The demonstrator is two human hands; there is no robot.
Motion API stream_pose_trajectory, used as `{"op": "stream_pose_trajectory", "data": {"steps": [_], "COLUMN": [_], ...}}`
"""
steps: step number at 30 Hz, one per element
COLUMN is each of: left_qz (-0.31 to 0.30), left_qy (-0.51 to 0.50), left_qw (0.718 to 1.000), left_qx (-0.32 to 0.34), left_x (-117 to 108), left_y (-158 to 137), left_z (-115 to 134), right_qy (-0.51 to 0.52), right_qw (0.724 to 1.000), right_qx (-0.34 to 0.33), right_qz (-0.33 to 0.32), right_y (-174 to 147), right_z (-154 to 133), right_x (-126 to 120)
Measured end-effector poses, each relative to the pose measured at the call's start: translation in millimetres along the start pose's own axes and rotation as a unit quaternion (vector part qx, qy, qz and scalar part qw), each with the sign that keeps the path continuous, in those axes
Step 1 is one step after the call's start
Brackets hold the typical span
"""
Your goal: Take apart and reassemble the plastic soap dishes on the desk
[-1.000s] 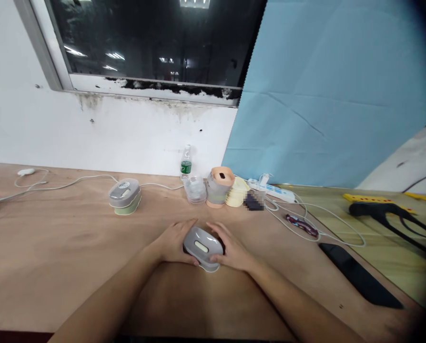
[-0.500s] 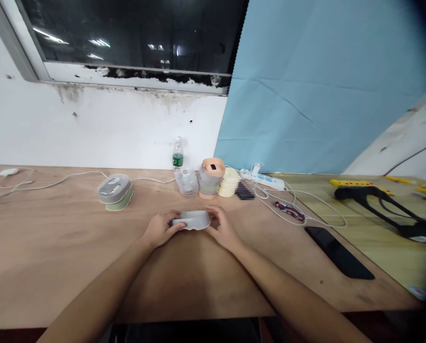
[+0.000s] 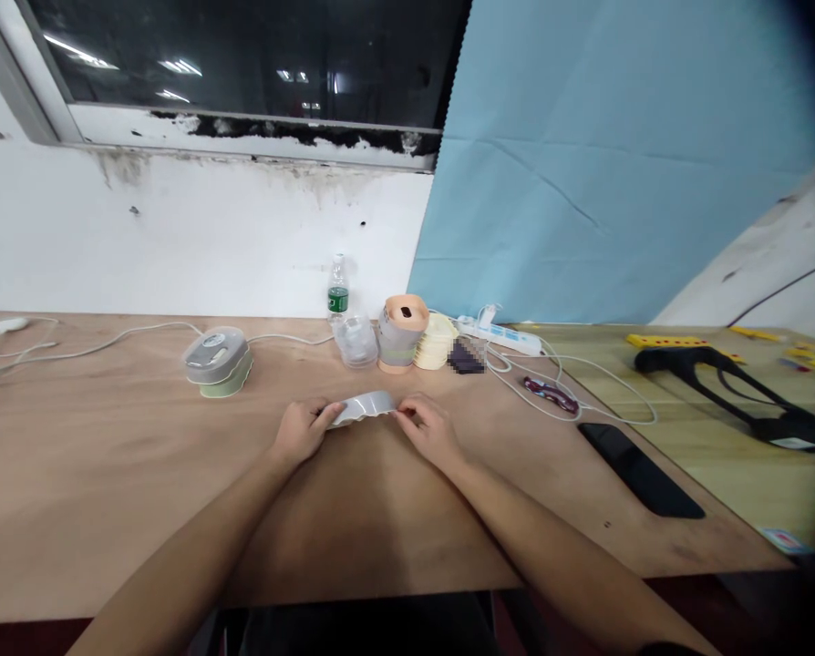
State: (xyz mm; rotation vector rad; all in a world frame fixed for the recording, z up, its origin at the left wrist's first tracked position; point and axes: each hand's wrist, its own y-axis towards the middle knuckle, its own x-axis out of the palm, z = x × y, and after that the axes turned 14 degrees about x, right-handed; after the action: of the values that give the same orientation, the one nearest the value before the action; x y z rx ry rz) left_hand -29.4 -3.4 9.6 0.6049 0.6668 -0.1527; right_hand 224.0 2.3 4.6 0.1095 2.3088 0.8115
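Note:
A grey, glossy curved plastic shell [image 3: 365, 406] with a wavy lower edge is held tilted just above the table. My left hand [image 3: 302, 430] is closed around its left end, thumb on top. At the right end, the fingertips of my right hand [image 3: 429, 434] are pinched together against the rim. Farther back stand a grey and peach-coloured container [image 3: 399, 335], a stack of cream-coloured shells [image 3: 437, 343] and nested clear plastic cups [image 3: 356, 343]. To the left sits a grey and green lidded box [image 3: 217, 361].
A plastic bottle [image 3: 337, 290] stands by the wall. Rightward lie a power strip [image 3: 510, 339] with white cables, a dark red object [image 3: 550, 394], a black phone [image 3: 640, 469] and a black frame-like object [image 3: 728, 396]. The wooden table [image 3: 134, 510] ends at a front edge.
The grey shell has turned so its shiny side shows, and its right end is raised. My right fingers have closed from a spread grip to a pinch. The view shifts slightly.

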Motion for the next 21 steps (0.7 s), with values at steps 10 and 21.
{"op": "stream_pose_trajectory", "data": {"steps": [10, 21], "left_qz": [0.151, 0.128], "left_qy": [-0.085, -0.079], "left_qw": [0.978, 0.985], "left_qx": [-0.115, -0.085], "left_x": [-4.3, -4.4], "left_y": [3.2, 1.9], "left_z": [-19.8, -22.9], "right_qy": [0.065, 0.209], "right_qw": [0.989, 0.861], "right_qx": [0.117, 0.28], "right_qz": [0.067, 0.37], "right_y": [2.7, 54.4], "right_z": [18.2, 83.6], "right_x": [-0.9, -64.9]}}
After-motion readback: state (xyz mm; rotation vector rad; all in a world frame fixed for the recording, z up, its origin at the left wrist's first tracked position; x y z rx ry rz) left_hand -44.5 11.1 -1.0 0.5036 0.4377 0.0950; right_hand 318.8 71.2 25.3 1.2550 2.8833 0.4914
